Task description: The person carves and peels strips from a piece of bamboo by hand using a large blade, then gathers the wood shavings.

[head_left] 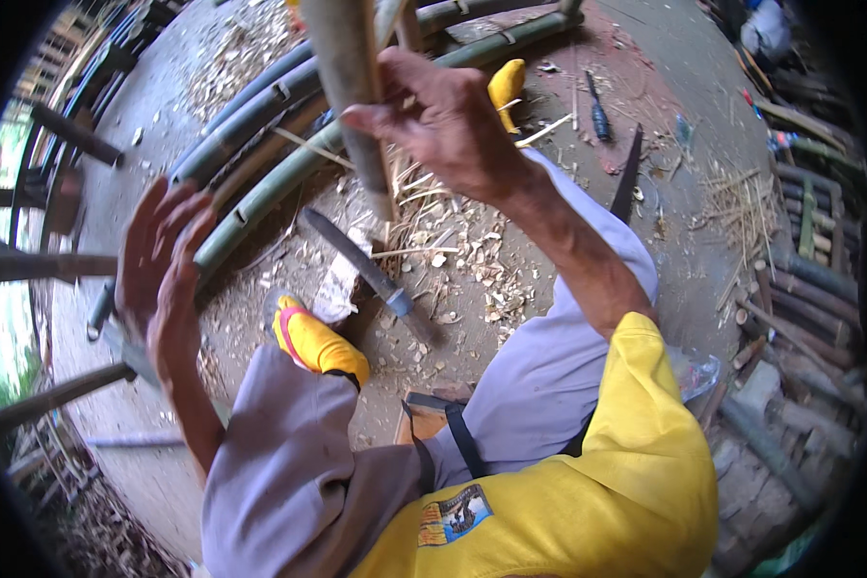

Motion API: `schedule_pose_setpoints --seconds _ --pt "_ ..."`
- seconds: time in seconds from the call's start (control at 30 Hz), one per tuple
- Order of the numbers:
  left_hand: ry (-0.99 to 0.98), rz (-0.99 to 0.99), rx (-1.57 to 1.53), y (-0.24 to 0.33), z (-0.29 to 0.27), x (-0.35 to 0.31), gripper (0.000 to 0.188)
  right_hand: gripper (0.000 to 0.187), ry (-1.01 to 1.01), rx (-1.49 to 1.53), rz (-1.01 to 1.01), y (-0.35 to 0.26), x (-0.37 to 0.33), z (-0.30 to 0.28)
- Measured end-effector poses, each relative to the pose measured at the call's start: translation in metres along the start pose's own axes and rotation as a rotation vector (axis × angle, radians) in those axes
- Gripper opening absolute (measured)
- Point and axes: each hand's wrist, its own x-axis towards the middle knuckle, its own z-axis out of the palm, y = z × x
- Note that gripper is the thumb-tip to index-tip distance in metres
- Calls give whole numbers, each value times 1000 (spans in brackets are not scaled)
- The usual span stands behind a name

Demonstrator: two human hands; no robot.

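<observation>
A person's left hand [164,255] hangs with its grip open, fingers lightly bent, near smooth, jointed green bamboo poles [284,179] stretched across the gritty floor [689,270]. Toward the middle, a yellow cloth sock [328,349] with a red sandal strap [286,333] shows beside a long, dark-bladed knife [352,249], which lies across a pale, rough scrap [337,294]. Above the blade, a thick, round, weathered pole [339,48] tilts slightly; the right hand [448,120] has its grip closed on it, thumb against its surface. Flaky, curled shavings [496,275] litter the floor. Farther right lie a slim tool [599,119] with a dark handle, a tapering dark blade [629,175], straw-thin strips [742,207] and stacked cylindrical lengths [809,299].
</observation>
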Motion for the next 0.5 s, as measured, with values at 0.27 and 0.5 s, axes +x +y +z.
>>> schedule_pose_setpoints --seconds 0.27,0.5 --pt "-118 160 78 27 12 31 78 18 7 -213 -156 -5 1 12" --pt "-54 -245 129 -27 -34 -15 50 24 297 -462 124 78 56 -152"
